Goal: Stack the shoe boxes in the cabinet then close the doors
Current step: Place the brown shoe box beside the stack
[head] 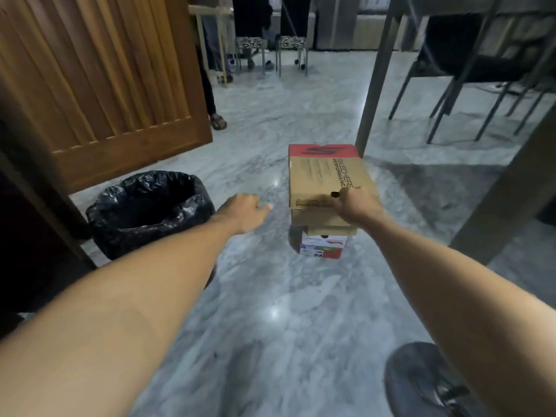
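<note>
Right hand [352,203] gripping shoe box [322,176]

Dim indoor light from overhead — it glares off the polished marble floor [279,311] in 2 white spots ahead of me. My right hand [350,203] smears with motion blur. Edges bow outward — the wooden door [99,85] leans, corners fall dark and soft.
</note>
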